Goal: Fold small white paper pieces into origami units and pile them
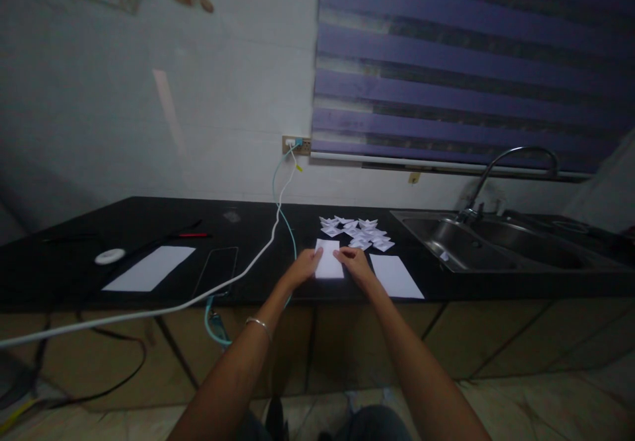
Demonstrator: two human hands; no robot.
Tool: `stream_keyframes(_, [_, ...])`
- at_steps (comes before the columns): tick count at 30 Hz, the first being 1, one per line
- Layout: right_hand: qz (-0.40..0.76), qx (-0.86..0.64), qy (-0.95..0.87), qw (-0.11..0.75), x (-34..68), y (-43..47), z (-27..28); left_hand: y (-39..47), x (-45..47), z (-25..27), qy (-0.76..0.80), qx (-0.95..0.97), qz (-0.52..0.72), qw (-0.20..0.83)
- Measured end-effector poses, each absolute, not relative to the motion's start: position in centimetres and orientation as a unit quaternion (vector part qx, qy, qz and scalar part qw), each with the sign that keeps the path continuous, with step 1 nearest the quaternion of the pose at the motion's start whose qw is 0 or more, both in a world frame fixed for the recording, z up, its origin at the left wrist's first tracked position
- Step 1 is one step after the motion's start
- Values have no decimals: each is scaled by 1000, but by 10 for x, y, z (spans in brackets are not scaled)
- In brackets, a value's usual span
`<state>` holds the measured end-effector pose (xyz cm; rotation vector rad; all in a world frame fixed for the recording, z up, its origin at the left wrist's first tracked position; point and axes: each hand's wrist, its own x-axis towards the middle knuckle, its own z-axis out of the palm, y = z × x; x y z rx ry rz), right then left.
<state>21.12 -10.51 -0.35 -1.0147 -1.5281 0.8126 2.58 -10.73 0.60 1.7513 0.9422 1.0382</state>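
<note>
Between my two hands is a white sheet of paper [329, 262], held just above the dark counter near its front edge. My left hand [306, 264] grips the sheet's left side, thumb on top. On the other side my right hand [354, 262] pinches the right edge with thumb and fingers. Behind the sheet lies a group of small folded paper boats [364, 233], several of them close together. A stack or sheet of white paper [395, 276] rests right of my right hand.
A steel sink [449, 246] with a curved faucet [496, 157] is at the right. Leftward lie a phone [215, 270], another white sheet [149, 269], a white roll [110, 256] and a red pen [195, 235]. A white cable [258, 256] runs from the wall socket [296, 145] across the counter.
</note>
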Motion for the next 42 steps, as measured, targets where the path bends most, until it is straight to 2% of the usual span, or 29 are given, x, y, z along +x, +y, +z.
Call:
stream_keyframes(14, [367, -406, -668, 504, 210, -118, 10, -106, 25, 8, 380, 637, 478, 470])
stream_keyframes(20, [364, -401, -679, 495, 212, -115, 7, -105, 25, 11, 395, 641, 508, 418])
stream_keyframes(22, [364, -409, -668, 504, 212, -113, 3, -104, 25, 11, 395, 639, 505, 426])
stream_keyframes(27, [367, -450, -585, 566, 211, -103, -5, -103, 22, 8, 346, 613, 459, 542])
stream_keyframes(30, [371, -454, -551, 594, 212, -98, -8, -104, 20, 8, 294, 630, 431, 576])
stream_keyframes(35, [350, -458, -540, 613, 214, -94, -11, -104, 21, 7, 270, 667, 436, 541])
stream_keyframes(42, [396, -437, -488, 643, 212, -90, -14, -103, 24, 3, 254, 686, 435, 525])
